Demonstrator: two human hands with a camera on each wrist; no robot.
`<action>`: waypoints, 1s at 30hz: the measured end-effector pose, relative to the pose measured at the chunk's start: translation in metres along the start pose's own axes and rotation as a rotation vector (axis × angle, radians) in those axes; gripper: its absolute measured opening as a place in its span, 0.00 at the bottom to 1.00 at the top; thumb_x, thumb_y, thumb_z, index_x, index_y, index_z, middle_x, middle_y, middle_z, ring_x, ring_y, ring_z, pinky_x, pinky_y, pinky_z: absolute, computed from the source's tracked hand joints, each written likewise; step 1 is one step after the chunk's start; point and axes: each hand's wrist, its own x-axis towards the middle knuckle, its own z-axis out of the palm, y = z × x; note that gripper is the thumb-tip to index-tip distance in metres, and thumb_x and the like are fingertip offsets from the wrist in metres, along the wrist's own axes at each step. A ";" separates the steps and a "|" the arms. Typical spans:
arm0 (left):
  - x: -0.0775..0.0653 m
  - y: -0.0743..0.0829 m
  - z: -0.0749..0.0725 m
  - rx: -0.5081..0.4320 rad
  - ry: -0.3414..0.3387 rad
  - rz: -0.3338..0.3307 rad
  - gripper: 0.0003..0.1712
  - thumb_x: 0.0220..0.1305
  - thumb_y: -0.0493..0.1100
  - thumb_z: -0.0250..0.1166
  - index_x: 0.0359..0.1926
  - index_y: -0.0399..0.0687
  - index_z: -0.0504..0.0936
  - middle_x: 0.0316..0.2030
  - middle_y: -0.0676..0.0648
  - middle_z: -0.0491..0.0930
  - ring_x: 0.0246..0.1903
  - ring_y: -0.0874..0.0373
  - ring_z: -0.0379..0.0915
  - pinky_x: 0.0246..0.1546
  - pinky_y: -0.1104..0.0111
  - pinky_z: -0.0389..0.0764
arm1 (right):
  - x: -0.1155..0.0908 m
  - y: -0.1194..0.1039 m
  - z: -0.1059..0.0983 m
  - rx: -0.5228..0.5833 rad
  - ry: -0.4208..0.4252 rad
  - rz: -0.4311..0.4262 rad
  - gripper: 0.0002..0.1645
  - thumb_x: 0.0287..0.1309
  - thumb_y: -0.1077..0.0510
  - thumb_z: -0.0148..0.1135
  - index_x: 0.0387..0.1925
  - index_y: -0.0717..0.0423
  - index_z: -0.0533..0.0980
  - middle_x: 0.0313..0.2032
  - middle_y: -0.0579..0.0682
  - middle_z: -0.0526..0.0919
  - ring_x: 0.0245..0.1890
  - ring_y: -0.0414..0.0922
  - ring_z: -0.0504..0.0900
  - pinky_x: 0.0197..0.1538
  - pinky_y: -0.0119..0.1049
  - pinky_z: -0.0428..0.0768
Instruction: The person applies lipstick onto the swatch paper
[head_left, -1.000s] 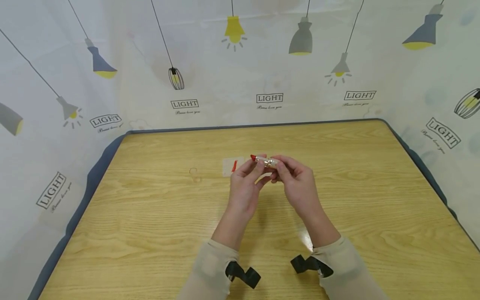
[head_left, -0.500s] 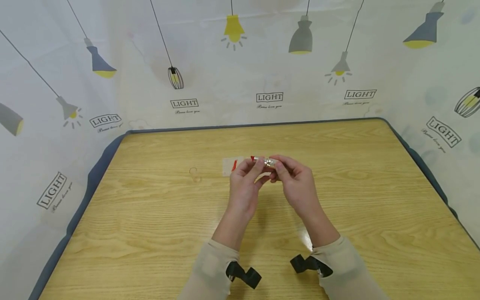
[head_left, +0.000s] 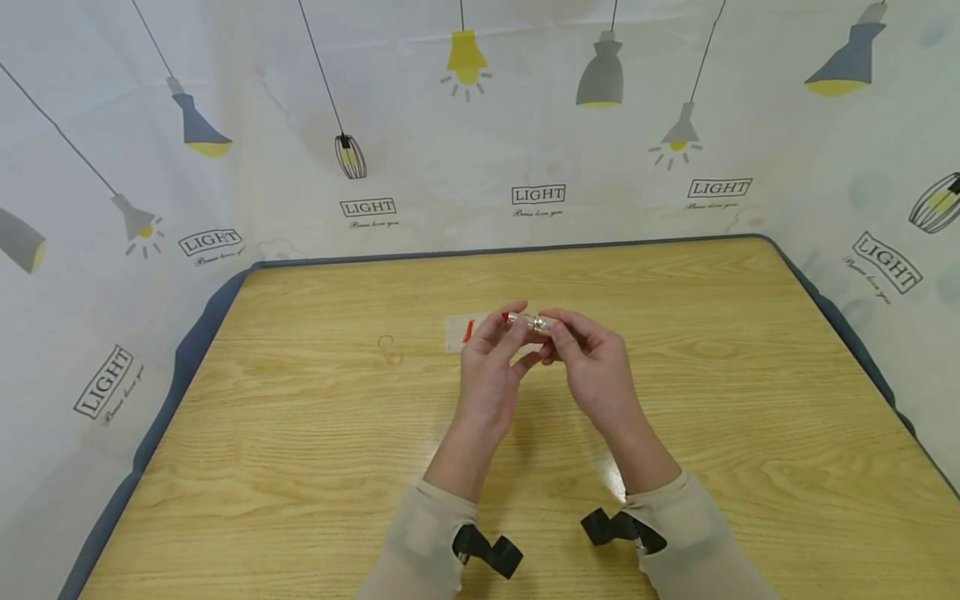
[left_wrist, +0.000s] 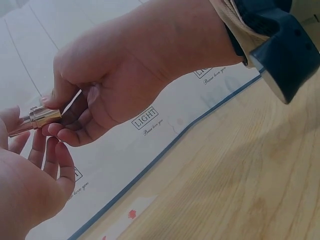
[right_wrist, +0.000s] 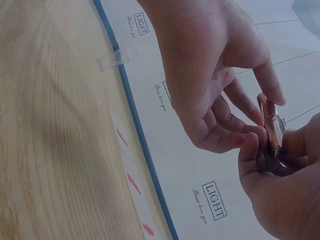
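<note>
Held sideways between both hands is a lipstick, its red tip to the left and gold base to the right. My left hand pinches it near the tip end, the thumb across the barrel and a forefinger raised behind. My right hand grips the base between thumb and fingers. The gold base shows close up in the left wrist view, in the right fingers. The right wrist view has the lipstick in both hands, partly covered by fingers. Both hands are above the table.
On the wood-grain table, a pale card with red smears lies behind my left hand. To its left lies a small clear, see-through piece, seen also as a clear cylinder. A lamp-print curtain surrounds the table's far sides.
My left thumb has moved a little further up over the barrel and the left forefinger has lifted. Slightly less of the red tip shows. My right hand has barely moved.
</note>
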 end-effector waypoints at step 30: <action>0.001 -0.001 0.002 0.023 0.053 -0.010 0.11 0.78 0.44 0.65 0.34 0.52 0.79 0.39 0.54 0.83 0.43 0.60 0.83 0.49 0.64 0.86 | -0.003 0.001 0.002 -0.014 -0.009 0.002 0.19 0.82 0.59 0.53 0.60 0.66 0.82 0.51 0.64 0.87 0.37 0.37 0.85 0.46 0.28 0.87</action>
